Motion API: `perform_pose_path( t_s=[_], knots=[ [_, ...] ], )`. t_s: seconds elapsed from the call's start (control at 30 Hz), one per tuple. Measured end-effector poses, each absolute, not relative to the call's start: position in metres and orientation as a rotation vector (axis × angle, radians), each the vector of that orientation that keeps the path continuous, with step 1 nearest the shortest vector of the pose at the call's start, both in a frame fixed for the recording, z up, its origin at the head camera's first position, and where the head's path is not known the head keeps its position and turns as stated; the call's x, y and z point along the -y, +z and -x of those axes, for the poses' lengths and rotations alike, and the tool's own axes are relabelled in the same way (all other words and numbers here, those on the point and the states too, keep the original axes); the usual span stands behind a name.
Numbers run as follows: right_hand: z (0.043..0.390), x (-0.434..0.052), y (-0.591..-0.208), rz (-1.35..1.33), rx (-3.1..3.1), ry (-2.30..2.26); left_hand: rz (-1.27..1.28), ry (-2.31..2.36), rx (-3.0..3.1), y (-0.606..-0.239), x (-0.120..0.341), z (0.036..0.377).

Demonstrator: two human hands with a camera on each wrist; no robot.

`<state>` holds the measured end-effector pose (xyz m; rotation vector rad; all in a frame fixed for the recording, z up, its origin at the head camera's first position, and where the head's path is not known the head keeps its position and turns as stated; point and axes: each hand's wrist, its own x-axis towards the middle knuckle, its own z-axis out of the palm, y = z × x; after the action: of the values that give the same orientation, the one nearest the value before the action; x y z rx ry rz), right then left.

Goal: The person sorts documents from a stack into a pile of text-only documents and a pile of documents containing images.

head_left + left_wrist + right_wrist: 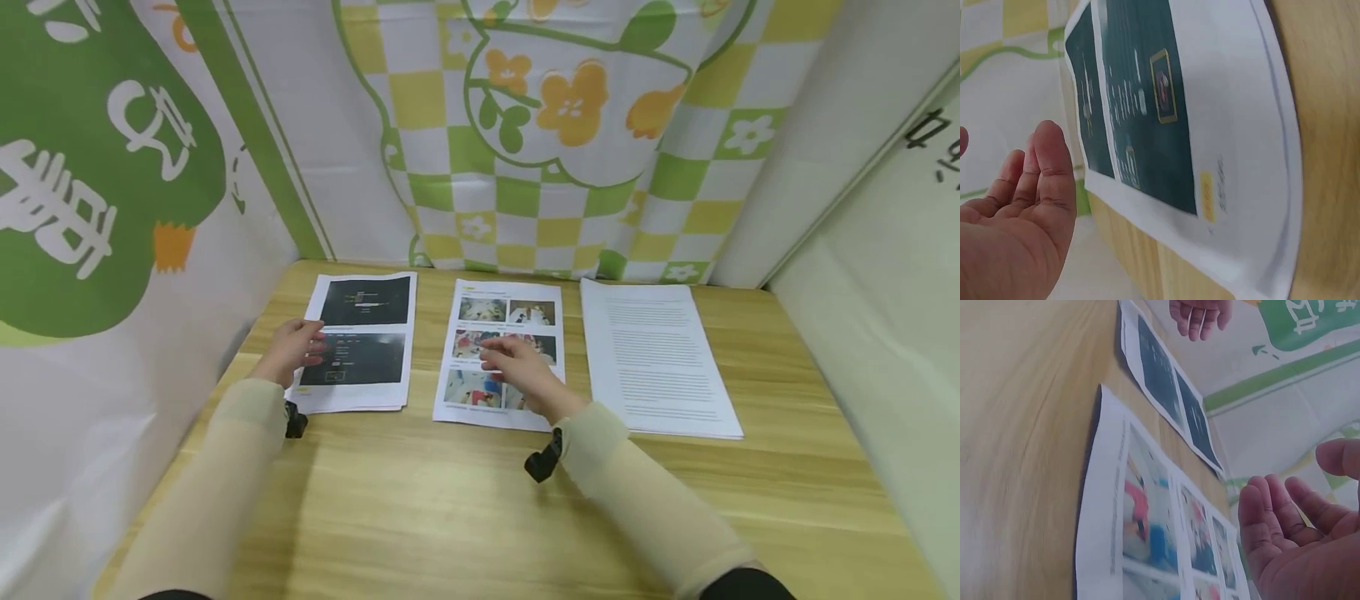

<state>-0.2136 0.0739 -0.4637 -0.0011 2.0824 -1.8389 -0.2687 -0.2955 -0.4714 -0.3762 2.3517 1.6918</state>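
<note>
Left hand [294, 350] at left edge of dark-printed sheets [365, 342], fingers relaxed, holding nothing. Right hand [525, 372] over photo page [501, 354], fingers loosely spread. Bare tabletop [450, 508] nearside.

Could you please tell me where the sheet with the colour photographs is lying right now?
In the head view, the photo sheet lies mid-table between the dark-printed stack and the text stack, under the right hand.

Light wooden table [465, 508], grain running left to right. Lying flat on it in a row: stack of dark-screenshot printouts [365, 342] at left, sheet of colour photos [501, 350] in the middle, stack of text pages [656, 362] at right, all well apart.
</note>
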Motion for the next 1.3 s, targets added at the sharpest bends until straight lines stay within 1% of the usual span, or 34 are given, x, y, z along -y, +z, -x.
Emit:
perform_pose_path(
  t_s=[0.3,0.5,0.67,0.83,1.13,1.3],
  knots=[
    [0.216,-0.026,-0.468,-0.019,-2.013,-1.828,0.589,1.648,-2.398,-0.482,0.320,0.268],
    [0.212,0.009,-0.474,0.020,-2.029,-1.767,0.642,1.586,-2.464,-0.486,0.332,0.266],
    [0.213,0.030,-0.477,0.062,-2.125,-1.667,0.690,1.571,-2.473,-0.488,0.336,0.267],
    [0.221,0.043,-0.479,0.018,-2.231,-1.573,0.664,1.481,-2.517,-0.493,0.341,0.271],
    [0.226,0.052,-0.489,-0.110,-2.113,-1.618,0.669,1.377,-2.588,-0.506,0.341,0.277],
    [0.228,0.051,-0.494,-0.149,-2.001,-1.705,0.660,1.314,-2.639,-0.507,0.338,0.278]
  ],
)
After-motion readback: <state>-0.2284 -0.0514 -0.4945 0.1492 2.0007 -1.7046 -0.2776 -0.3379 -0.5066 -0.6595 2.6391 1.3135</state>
